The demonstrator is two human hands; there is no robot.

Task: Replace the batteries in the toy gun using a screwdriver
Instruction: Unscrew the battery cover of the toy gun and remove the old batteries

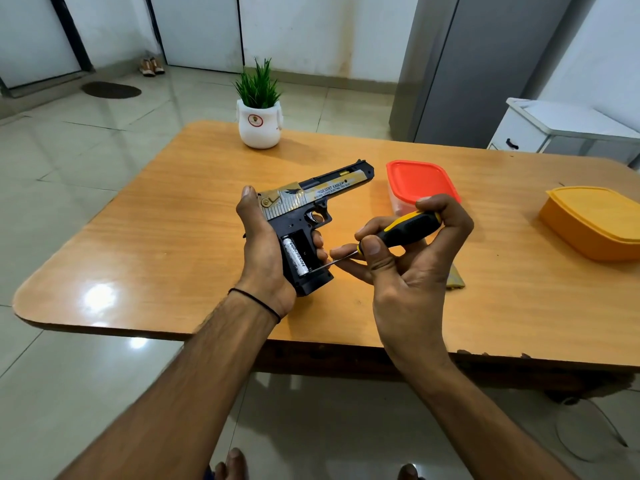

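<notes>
Above the table [173, 237], my left hand [263, 258] wraps the toy gun [304, 216], grip pointing toward me. My right hand [408, 258] pinches the screwdriver [398, 230]; its tip points left, touching the battery [294, 258] in the open grip.

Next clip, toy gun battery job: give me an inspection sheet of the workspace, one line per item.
Surface: wooden table, glossy, front edge chipped at the right.
Job's things: toy gun held above the table, its handle compartment open with one battery visible inside; screwdriver tip at the battery's lower end.
Clutter: potted plant at the far edge; red-lidded container; orange container; small tan object behind the right hand.
Grip: left hand closed around the gun; right hand closed on the screwdriver.
Cables: one thin cable on the floor, lower right.
Surroundings: tiled floor, white cabinet, shoes by the doors.
</notes>
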